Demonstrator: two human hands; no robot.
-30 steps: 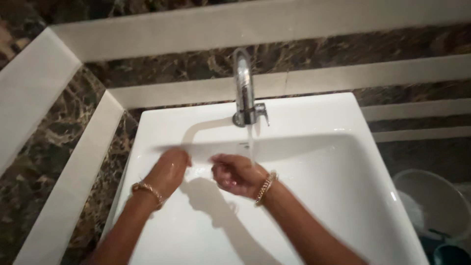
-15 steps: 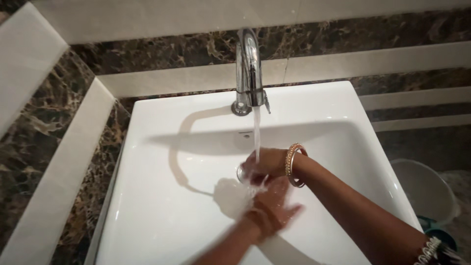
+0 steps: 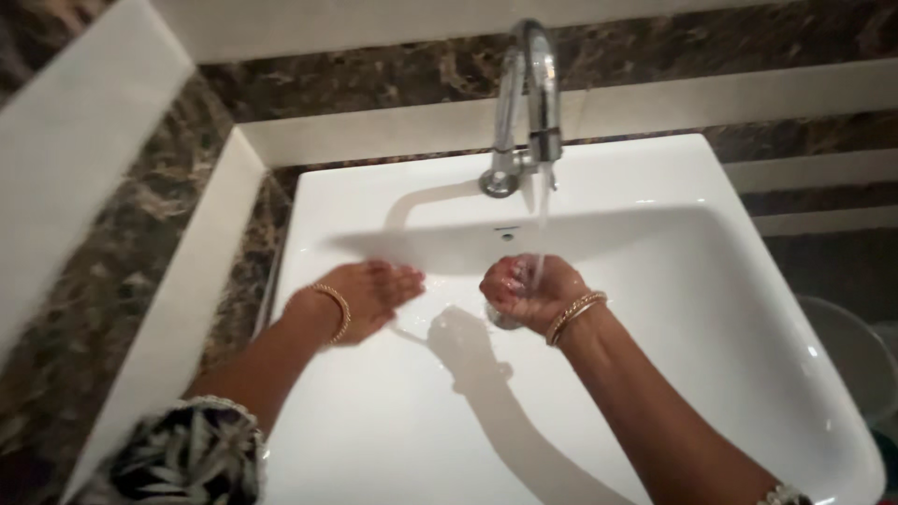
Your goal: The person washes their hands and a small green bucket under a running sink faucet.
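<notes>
A chrome tap (image 3: 528, 103) stands at the back of a white rectangular sink (image 3: 655, 281) and runs a thin stream of water (image 3: 541, 234). My right hand (image 3: 527, 292) is cupped under the stream with its fingers curled, catching water, and wears gold bangles at the wrist. My left hand (image 3: 369, 295) hovers flat over the basin's left part, fingers extended toward the right, holding nothing; it also has a gold bangle. The drain is partly hidden beneath my right hand.
Dark marble tiles with cream bands (image 3: 374, 131) line the wall behind and to the left of the sink. A pale round bucket (image 3: 856, 360) stands on the floor at the right. A patterned sleeve (image 3: 182, 458) shows at the lower left.
My hands were rubbing together under the stream half a second ago; now they have parted, the left moving off to the left and the right staying cupped under the water. The view has shifted.
</notes>
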